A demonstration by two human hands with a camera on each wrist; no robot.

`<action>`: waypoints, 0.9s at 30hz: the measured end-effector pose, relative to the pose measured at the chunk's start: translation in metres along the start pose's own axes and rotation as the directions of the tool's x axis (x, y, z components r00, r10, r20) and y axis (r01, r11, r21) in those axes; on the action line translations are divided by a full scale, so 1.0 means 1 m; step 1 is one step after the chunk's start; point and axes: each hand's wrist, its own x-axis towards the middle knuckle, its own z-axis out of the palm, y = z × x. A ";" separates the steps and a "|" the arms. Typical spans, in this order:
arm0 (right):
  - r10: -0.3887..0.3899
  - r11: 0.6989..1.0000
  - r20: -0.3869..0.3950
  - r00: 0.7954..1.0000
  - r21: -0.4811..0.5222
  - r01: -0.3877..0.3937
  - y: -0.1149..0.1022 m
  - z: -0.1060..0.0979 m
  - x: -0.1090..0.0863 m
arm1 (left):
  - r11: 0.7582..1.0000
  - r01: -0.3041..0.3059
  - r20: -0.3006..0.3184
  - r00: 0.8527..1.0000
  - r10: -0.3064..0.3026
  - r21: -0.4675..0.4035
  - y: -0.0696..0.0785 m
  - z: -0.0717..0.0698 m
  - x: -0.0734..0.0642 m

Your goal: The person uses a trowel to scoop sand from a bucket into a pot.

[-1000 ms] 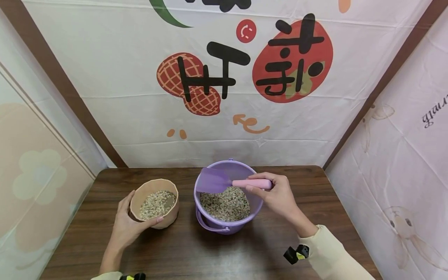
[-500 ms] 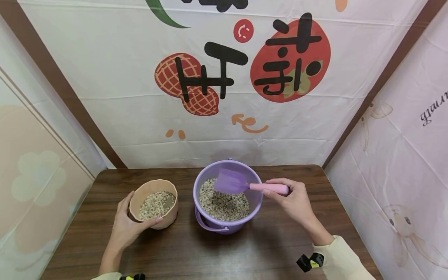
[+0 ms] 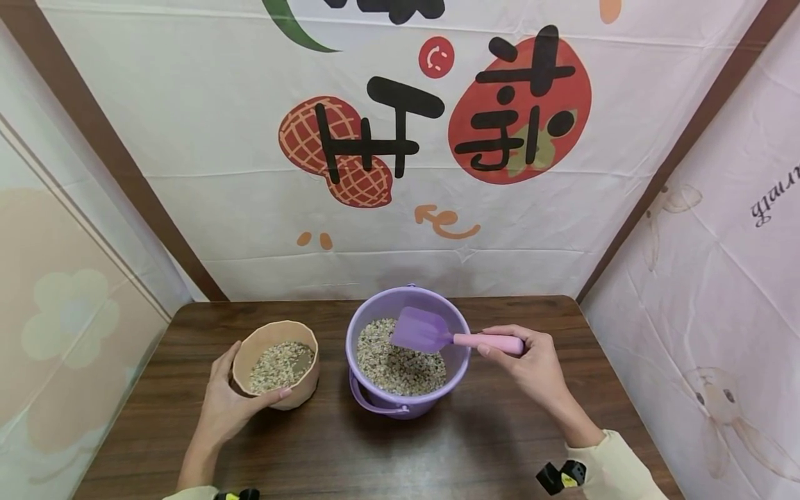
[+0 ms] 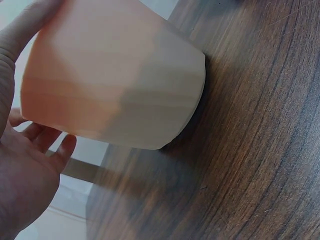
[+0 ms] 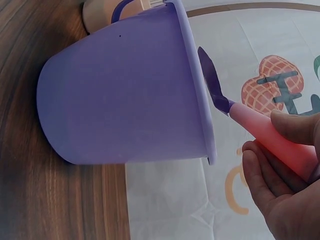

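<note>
Pot (image 4: 115,75) — partly beyond left wrist view's top edge

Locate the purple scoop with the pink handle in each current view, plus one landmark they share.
Head: scoop right of centre, lower half, partly over the bucket.
Left wrist: not in this picture.
Right wrist: right half, beside the bucket's rim.
Shared landmark: the wooden table.
</note>
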 end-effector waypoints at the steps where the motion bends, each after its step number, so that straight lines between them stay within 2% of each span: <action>1: 0.001 1.000 0.002 1.000 0.004 -0.001 0.000 0.000 0.000 | 1.000 0.000 0.002 1.000 0.000 -0.001 0.001 0.000 0.000; 8: 0.010 1.000 0.010 1.000 0.012 -0.010 -0.001 0.001 0.000 | 0.999 -0.034 -0.027 0.999 0.033 -0.025 0.015 -0.006 -0.002; 14: 0.008 1.000 0.006 1.000 0.009 -0.008 0.000 0.002 0.000 | 0.990 -0.129 -0.040 0.991 0.128 -0.048 0.045 -0.008 0.000; 20: 0.012 1.000 0.013 1.000 0.016 -0.013 0.001 0.003 0.000 | 0.976 -0.194 0.053 0.978 0.200 -0.098 0.073 0.006 -0.002; 23: 0.022 1.000 0.014 1.000 0.014 -0.022 0.001 0.003 0.000 | 0.971 -0.209 0.114 0.968 0.223 -0.120 0.081 0.018 -0.003; 27: 0.037 0.999 0.013 0.999 0.010 -0.037 0.001 0.003 -0.001 | 0.965 -0.239 0.162 0.954 0.254 -0.106 0.088 0.034 -0.005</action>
